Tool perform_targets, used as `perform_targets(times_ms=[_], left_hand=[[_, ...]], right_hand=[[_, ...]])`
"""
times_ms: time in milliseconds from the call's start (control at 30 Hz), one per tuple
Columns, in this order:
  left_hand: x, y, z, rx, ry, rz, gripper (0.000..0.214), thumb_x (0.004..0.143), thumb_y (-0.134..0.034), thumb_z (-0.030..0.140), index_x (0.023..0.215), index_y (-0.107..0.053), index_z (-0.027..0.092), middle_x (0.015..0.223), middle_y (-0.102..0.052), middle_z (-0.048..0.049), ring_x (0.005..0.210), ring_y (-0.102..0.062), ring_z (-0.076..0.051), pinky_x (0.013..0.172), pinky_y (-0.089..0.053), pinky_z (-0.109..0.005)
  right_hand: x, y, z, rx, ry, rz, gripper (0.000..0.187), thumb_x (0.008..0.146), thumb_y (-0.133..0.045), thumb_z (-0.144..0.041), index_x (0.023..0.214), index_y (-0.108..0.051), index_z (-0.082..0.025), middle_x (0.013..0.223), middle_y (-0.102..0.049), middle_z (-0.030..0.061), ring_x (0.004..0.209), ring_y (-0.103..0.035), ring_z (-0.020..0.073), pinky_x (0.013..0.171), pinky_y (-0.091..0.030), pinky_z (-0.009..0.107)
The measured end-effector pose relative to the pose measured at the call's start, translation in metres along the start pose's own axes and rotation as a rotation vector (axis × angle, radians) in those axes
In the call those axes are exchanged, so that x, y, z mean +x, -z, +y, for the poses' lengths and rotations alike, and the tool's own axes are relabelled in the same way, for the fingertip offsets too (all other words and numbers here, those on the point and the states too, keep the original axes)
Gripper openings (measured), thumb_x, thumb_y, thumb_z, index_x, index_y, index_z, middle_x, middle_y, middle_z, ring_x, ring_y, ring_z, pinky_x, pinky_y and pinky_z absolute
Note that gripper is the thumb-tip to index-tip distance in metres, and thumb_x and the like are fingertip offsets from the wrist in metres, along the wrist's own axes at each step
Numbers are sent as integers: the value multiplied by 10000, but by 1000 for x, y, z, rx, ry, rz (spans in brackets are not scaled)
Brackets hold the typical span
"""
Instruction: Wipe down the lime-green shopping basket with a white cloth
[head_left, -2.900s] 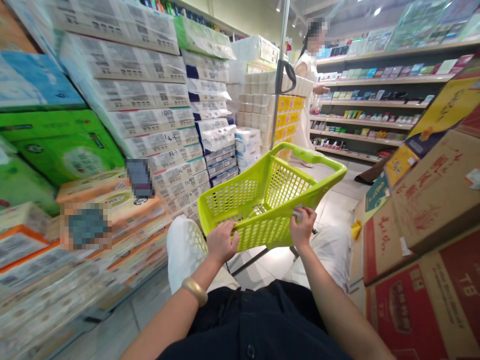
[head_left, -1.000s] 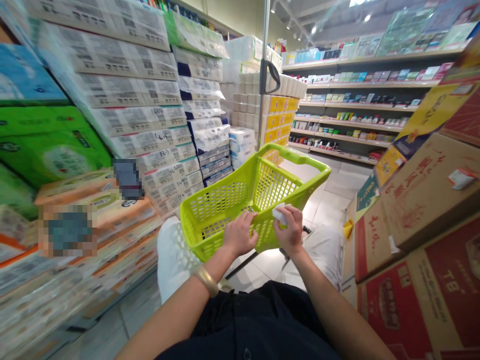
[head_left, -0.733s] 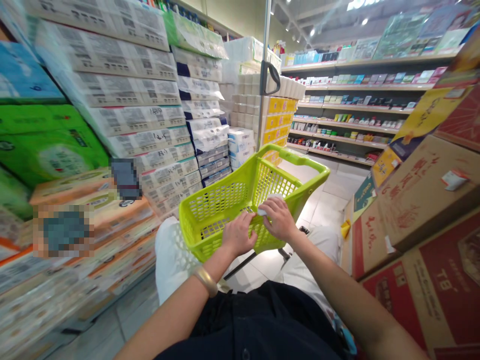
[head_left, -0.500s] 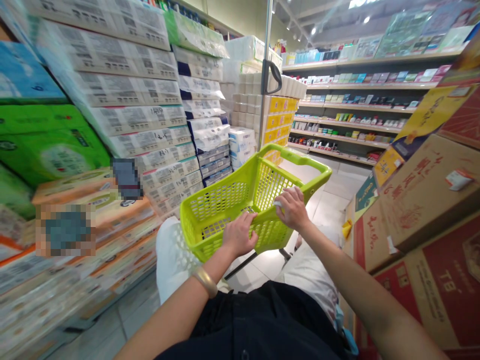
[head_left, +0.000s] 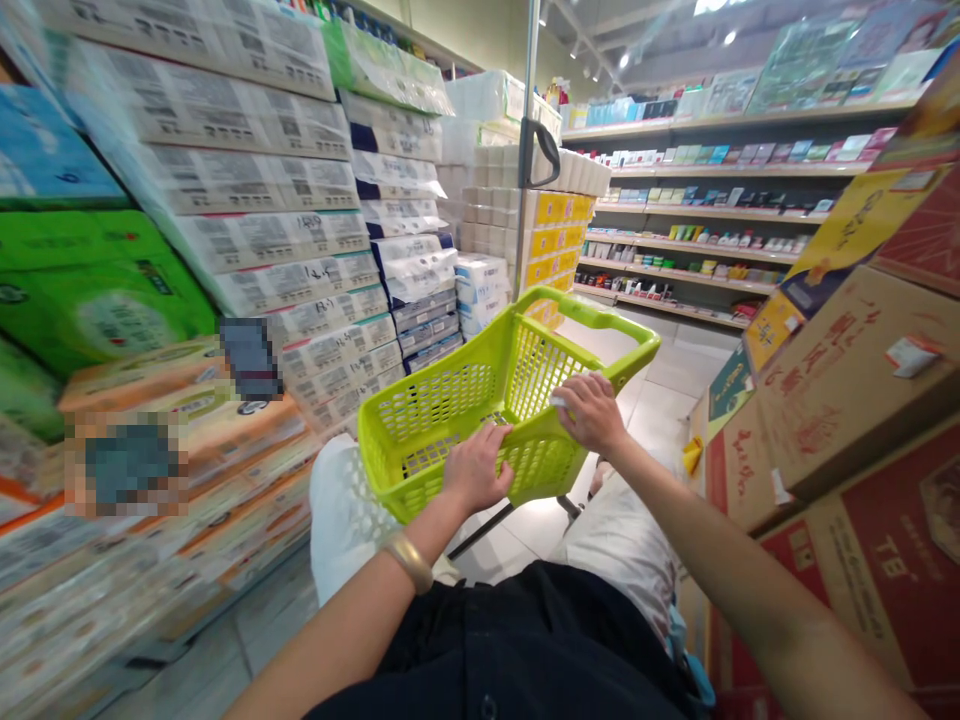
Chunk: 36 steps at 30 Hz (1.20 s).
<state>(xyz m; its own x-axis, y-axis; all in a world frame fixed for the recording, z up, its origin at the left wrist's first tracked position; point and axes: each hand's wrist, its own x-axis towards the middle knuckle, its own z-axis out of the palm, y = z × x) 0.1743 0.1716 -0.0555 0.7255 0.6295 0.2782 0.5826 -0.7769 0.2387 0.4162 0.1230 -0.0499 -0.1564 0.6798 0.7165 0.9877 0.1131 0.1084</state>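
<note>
A lime-green plastic mesh shopping basket (head_left: 442,405) hangs in front of me, tilted, with its handle arching over at the far end. My left hand (head_left: 476,470) grips its near rim, and a gold bangle (head_left: 409,560) circles that wrist. My right hand (head_left: 592,412) rests on the basket's right rim, its fingers pinching a small white item (head_left: 556,400), mostly hidden. Nothing shows inside the basket from here. A white perforated item (head_left: 341,525) lies just below the basket's left corner.
Plastic-wrapped tissue packs (head_left: 255,215) are stacked high on the left. Printed cardboard cartons (head_left: 832,420) crowd the right. Ahead stand stocked shelves (head_left: 697,210), a metal pole with a black handle (head_left: 540,155), and a tiled floor (head_left: 660,415).
My right hand has moved up and to the right along the basket rim, carrying the white item. My left hand and the basket have stayed nearly still.
</note>
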Motion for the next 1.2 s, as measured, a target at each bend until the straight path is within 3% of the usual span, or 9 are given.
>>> perform_targets(times_ms=[133,300,400,567,667,800,933,1067,1200], left_hand=[[3,0,2,-3,16,-7,530,793,-516,258,1319,-453,254,1179,-604,-56,1068,-592,-230,873,-505,-344],[5,-1,2,0,-4,-9,536,788,-523,246,1318,-446,252,1193,-597,-51,1089,-584,-225,877,-504,-334],[5,0,1,3,-5,-14,530,784,-518,247,1310,-455,237,1202,-600,-54,1076,-593,-227,874,-507,-341],[5,1,4,1,17,-10,530,785,-514,252,1312,-456,244,1199,-608,-52,1078,-598,-228,866,-508,-339],[5,1,4,-2,16,-5,522,787,-511,253,1306,-457,243,1203,-607,-53,1079,-596,-231,858,-509,-344],[4,-1,0,-7,-7,2,527,781,-516,238,1305,-453,235,1212,-600,-57,1081,-591,-226,878,-503,-342],[3,0,-2,-2,-5,-2,532,786,-516,235,1314,-451,240,1197,-601,-61,1070,-592,-224,890,-503,-342],[4,1,1,1,10,-12,532,789,-515,244,1317,-458,242,1191,-602,-61,1060,-596,-229,868,-511,-344],[6,0,3,1,9,-7,530,785,-518,248,1311,-459,240,1199,-603,-58,1071,-596,-230,853,-511,-341]], right_hand=[[1,2,3,-53,-114,43,176,900,-507,-266,1008,-644,-238,1009,-636,69,1063,-506,255,1053,-274,447],[-2,-6,-32,63,119,-104,212,900,-523,-284,1080,-626,-239,1083,-635,61,1118,-489,238,1065,-279,415],[-2,-2,-13,21,103,-84,197,909,-514,-279,1065,-628,-239,1077,-639,59,1096,-502,233,1052,-287,408],[0,7,23,-86,-106,48,157,911,-506,-268,992,-635,-231,1015,-640,65,1065,-506,251,1050,-272,440],[0,1,-3,-60,-119,58,152,910,-507,-265,990,-633,-234,1012,-637,67,1089,-490,258,1072,-249,454],[-2,-8,-39,41,74,-61,185,913,-517,-283,1057,-623,-235,1065,-640,57,1120,-487,243,1092,-243,435],[-1,-2,-8,24,108,-98,197,924,-504,-290,1074,-627,-255,1072,-645,45,1072,-515,223,1061,-276,411],[2,7,25,-60,-44,-6,183,929,-486,-280,1017,-643,-242,1028,-648,59,1058,-515,241,1045,-285,427],[3,0,-9,-32,-85,31,171,931,-481,-262,989,-640,-237,986,-652,56,1033,-518,235,1052,-274,430]])
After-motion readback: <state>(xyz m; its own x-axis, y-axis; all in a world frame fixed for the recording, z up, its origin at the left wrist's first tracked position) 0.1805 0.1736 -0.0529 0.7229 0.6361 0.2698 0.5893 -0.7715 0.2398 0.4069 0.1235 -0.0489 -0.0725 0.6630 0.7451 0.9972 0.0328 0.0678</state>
